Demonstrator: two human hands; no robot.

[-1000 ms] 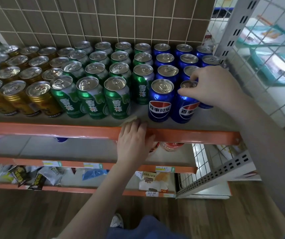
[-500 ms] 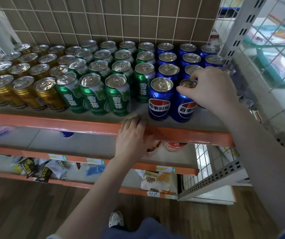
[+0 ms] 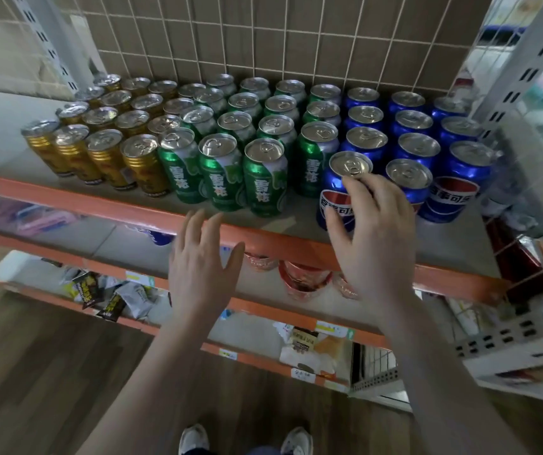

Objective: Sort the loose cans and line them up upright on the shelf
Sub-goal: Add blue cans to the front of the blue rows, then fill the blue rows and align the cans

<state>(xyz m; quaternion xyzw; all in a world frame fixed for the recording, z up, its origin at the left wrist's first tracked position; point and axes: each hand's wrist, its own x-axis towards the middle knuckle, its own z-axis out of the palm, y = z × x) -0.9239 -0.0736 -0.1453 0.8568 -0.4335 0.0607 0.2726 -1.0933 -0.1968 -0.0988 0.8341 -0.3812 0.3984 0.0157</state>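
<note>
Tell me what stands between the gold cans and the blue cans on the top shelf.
In the head view, the green cans stand upright between the gold cans and the blue cans.

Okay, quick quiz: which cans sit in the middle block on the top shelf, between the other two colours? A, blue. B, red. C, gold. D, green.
D: the green cans stand between the gold cans on the left and the blue cans on the right.
</note>
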